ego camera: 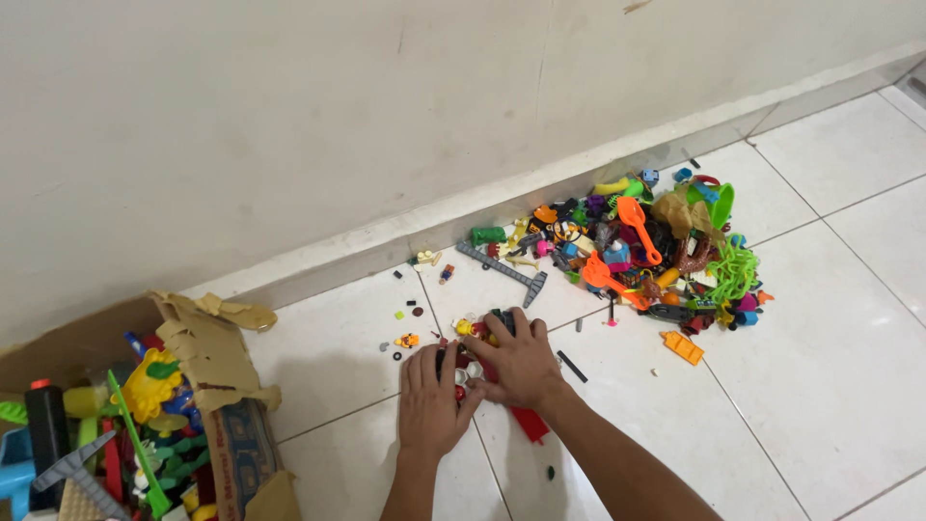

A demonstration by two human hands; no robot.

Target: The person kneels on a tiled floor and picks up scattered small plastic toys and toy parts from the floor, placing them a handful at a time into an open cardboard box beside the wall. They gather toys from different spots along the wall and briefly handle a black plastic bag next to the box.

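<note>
Both hands rest palm-down on the white tiled floor point(820, 367), close together near the middle of the view. The left hand point(429, 400) lies flat with fingers extended and held side by side, covering small pieces beneath it; what it grips, if anything, cannot be told. The right hand point(521, 365) is cupped with fingers curled over a small cluster of toy pieces point(473, 333), red, yellow and dark, as if to keep them gathered in one spot; a red flat piece point(529, 423) shows from under its wrist. To the far right, against the base of the wall point(289, 125), lies a large pile of mixed plastic toys point(646, 256), including an orange spade point(637, 227) and a grey toy hammer point(503, 272) at its left edge. A torn cardboard box point(217, 371) at the near left holds more toys upright and crowded. Loose small bits scatter between the box and the pile.
</note>
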